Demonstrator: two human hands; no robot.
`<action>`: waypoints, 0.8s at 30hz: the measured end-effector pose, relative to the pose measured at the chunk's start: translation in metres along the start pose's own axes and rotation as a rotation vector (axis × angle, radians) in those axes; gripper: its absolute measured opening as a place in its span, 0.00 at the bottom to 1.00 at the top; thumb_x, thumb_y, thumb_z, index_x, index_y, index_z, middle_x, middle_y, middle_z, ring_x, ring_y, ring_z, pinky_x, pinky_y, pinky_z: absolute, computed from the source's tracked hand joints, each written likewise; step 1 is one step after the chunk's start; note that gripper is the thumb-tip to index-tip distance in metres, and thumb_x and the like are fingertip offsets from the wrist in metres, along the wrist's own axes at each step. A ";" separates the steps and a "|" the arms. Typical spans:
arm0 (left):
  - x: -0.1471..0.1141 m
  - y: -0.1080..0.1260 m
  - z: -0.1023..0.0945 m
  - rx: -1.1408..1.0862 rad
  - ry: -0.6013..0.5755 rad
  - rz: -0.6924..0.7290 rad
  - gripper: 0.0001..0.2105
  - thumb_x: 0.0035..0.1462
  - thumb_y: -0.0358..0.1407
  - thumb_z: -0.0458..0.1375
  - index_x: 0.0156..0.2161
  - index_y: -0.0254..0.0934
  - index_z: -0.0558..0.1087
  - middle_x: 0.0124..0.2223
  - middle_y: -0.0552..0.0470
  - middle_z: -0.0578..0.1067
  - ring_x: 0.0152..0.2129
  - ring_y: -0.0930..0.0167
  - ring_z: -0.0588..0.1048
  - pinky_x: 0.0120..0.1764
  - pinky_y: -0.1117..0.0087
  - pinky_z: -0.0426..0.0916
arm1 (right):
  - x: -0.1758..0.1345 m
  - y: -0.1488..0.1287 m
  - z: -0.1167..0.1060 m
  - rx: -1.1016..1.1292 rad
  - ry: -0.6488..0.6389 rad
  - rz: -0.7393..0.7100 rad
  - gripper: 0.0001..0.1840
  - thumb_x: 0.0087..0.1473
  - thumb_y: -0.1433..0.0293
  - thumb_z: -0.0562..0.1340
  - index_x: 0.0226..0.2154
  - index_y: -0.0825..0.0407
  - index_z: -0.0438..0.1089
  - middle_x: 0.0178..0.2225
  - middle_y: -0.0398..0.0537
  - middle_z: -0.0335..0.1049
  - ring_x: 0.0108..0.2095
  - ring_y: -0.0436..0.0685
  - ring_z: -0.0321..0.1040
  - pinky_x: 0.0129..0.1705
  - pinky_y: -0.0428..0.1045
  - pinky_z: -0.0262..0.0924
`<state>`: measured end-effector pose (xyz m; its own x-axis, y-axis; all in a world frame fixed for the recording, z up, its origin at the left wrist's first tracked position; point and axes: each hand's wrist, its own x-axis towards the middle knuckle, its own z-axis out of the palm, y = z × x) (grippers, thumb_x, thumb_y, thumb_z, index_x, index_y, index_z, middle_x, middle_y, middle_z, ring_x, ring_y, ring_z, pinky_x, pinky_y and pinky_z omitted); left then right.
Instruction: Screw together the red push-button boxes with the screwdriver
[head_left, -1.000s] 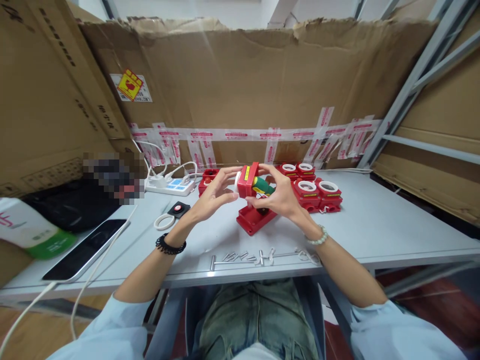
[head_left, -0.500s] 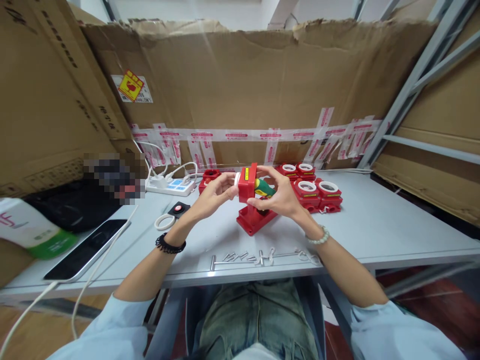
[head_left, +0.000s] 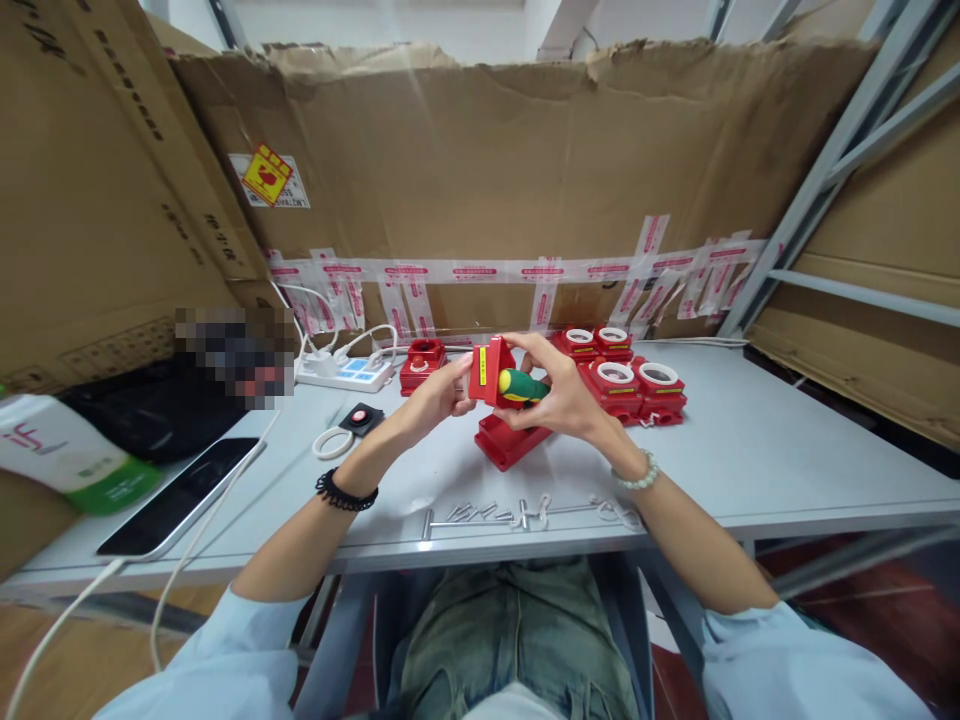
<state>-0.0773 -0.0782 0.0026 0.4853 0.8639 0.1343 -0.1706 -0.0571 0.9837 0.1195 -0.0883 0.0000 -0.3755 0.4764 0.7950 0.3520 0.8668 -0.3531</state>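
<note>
A small red box cover (head_left: 484, 374) with a yellow label is held up above the table, tilted, its hollow side facing right. The fingers of my left hand (head_left: 435, 398) are closed on its left side. My right hand (head_left: 562, 392) grips its right edge with thumb and fingertips. A green and yellow handle, apparently a screwdriver (head_left: 523, 386), lies between that hand and the cover; its tip is hidden. Below the hands a long red base (head_left: 506, 445) rests on the table, partly covered by my right hand.
Several red boxes with white rings (head_left: 616, 374) stand at the back right, another red box (head_left: 421, 370) at the back left. A black square piece with a red button (head_left: 361, 418) and a white ring (head_left: 333, 443) lie left. Screws (head_left: 480, 512) and a T-handled rod (head_left: 523, 515) line the front edge.
The red cover has turned so its hollow side shows more towards me, and the white ring on its left end is now hidden. Both hands keep their hold.
</note>
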 end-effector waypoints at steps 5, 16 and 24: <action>0.000 0.001 0.000 -0.086 0.020 -0.106 0.20 0.52 0.53 0.60 0.30 0.36 0.67 0.22 0.57 0.65 0.16 0.79 0.58 0.20 0.76 0.53 | 0.000 0.002 -0.002 0.016 -0.054 -0.033 0.40 0.39 0.72 0.68 0.57 0.47 0.60 0.51 0.51 0.66 0.45 0.58 0.67 0.41 0.53 0.69; 0.001 0.001 0.001 -0.164 0.008 -0.233 0.20 0.51 0.53 0.59 0.28 0.36 0.63 0.20 0.60 0.61 0.12 0.82 0.54 0.16 0.80 0.49 | -0.005 0.003 0.003 -0.127 -0.177 -0.094 0.42 0.41 0.79 0.62 0.59 0.40 0.57 0.58 0.50 0.57 0.57 0.63 0.63 0.54 0.58 0.67; 0.010 -0.016 -0.011 0.098 0.076 -0.017 0.24 0.55 0.59 0.51 0.33 0.36 0.66 0.25 0.54 0.69 0.20 0.74 0.66 0.21 0.76 0.58 | -0.004 0.004 0.003 -0.111 -0.161 -0.044 0.41 0.41 0.76 0.64 0.59 0.44 0.58 0.57 0.52 0.58 0.54 0.62 0.65 0.47 0.55 0.70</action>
<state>-0.0788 -0.0633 -0.0134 0.4205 0.9004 0.1121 -0.0765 -0.0879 0.9932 0.1202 -0.0866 -0.0061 -0.5218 0.4632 0.7163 0.4215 0.8701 -0.2556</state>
